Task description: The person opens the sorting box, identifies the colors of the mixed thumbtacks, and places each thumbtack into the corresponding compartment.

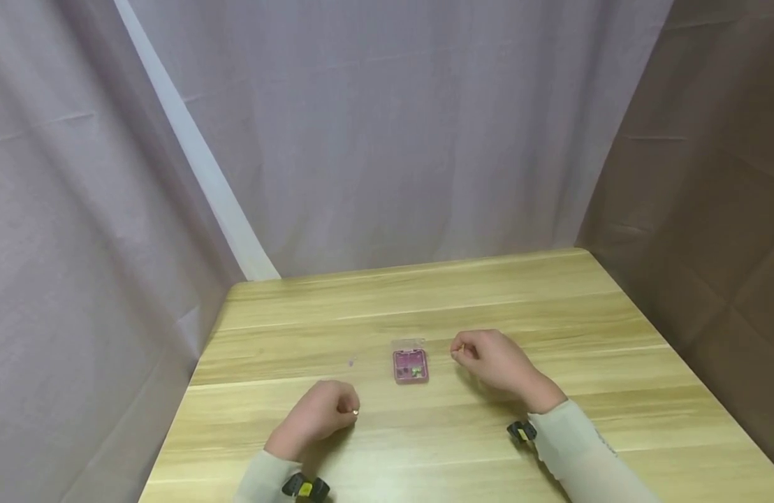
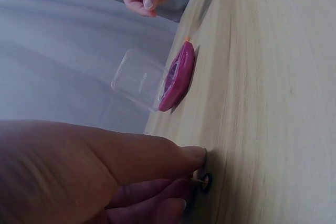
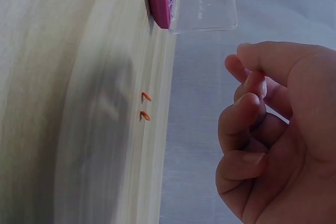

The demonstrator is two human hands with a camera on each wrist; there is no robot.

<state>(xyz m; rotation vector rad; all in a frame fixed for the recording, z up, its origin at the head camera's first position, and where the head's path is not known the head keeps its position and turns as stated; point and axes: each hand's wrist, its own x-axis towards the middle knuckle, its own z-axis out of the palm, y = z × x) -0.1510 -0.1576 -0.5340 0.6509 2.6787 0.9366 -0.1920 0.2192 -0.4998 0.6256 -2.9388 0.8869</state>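
My left hand pinches a small stud earring between thumb and fingers, just above the table. The earring has a thin gold-coloured post and a dark-rimmed round head. To the right stands a small pink compartment box, its clear lid raised. Little green pieces and dark ones lie in its front compartments. My right hand hovers right of the box, fingers loosely bent, thumb near the index fingertip; nothing shows between them. Two small orange pieces lie on the table below it.
A tiny purple piece lies on the wooden table left of the box. Grey curtains hang behind the table's far edge and along its left, with a brown drape at the right.
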